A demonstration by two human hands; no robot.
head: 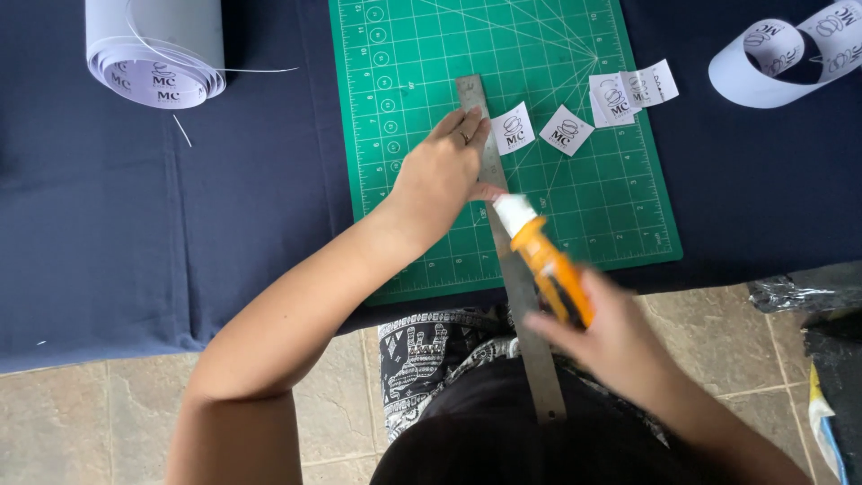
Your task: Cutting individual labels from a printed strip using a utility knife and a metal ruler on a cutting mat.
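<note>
My left hand presses flat on a long steel ruler that lies across a green cutting mat and overhangs its near edge. My right hand grips an orange utility knife, blurred with motion, its tip beside the ruler's right edge. A small white paper piece sits at the knife's tip. Two cut square labels lie on the mat right of the ruler. A little pile of more labels rests farther right.
A dark blue cloth covers the table. A roll of white printed paper lies at the far left, a curled printed strip at the far right. Tiled floor shows below, with dark plastic at the right.
</note>
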